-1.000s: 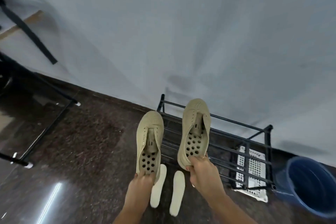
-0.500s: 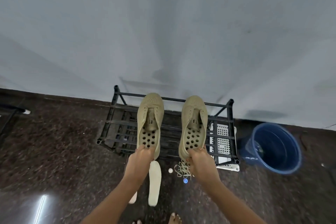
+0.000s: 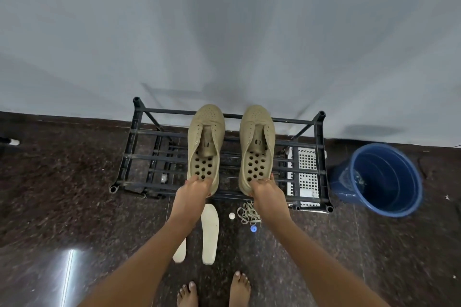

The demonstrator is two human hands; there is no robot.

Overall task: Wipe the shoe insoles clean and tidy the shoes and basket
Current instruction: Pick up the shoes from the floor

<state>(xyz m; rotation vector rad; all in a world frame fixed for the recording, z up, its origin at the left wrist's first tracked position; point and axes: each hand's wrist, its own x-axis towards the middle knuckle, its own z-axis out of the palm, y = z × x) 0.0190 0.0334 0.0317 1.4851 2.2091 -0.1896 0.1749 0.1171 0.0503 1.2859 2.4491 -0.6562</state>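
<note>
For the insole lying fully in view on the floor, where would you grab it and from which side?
Probably pinch the insole across its narrow width at the near end, coming down from above. It lies flat and thin on the floor, long axis pointing toward the rack.

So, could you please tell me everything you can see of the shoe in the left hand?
The shoe is a beige, rubbery-looking sneaker with perforations on the toe, no laces and its tongue showing. Its insole is out, baring round holes in the footbed. The left hand grips its heel, toe pointing toward the wall, above the black shoe rack; whether it touches the bars is unclear.
</note>
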